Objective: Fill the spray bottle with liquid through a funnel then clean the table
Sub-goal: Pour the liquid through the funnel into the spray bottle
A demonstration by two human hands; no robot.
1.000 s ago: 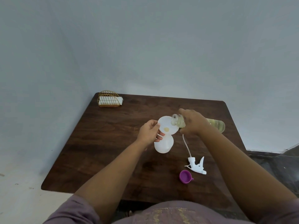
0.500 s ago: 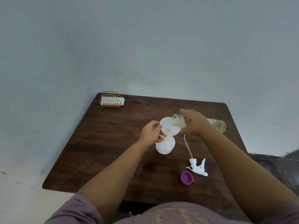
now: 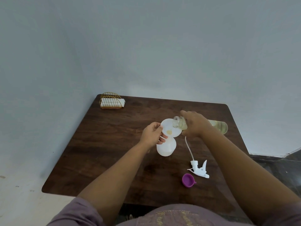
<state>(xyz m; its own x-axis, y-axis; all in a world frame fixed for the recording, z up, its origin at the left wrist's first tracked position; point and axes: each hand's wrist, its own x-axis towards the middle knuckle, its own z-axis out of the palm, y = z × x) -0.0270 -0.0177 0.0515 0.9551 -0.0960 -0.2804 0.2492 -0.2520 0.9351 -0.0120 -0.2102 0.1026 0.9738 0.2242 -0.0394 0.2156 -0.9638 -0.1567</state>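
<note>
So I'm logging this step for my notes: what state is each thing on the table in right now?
Spray bottle: upright, uncapped, funnel in its neck.
Funnel: a little yellow liquid at its centre.
Clear bottle: tipped over the funnel, open, partly full.
Left hand: holds the funnel's rim.
Right hand: grips the clear bottle.
Spray head: detached, lying on the table.
Purple cap: off, mouth up.

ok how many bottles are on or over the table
2. The white spray bottle stands mid-table under the funnel, steadied by the left hand. The clear bottle of yellowish liquid is tilted over the funnel in the right hand.
</note>
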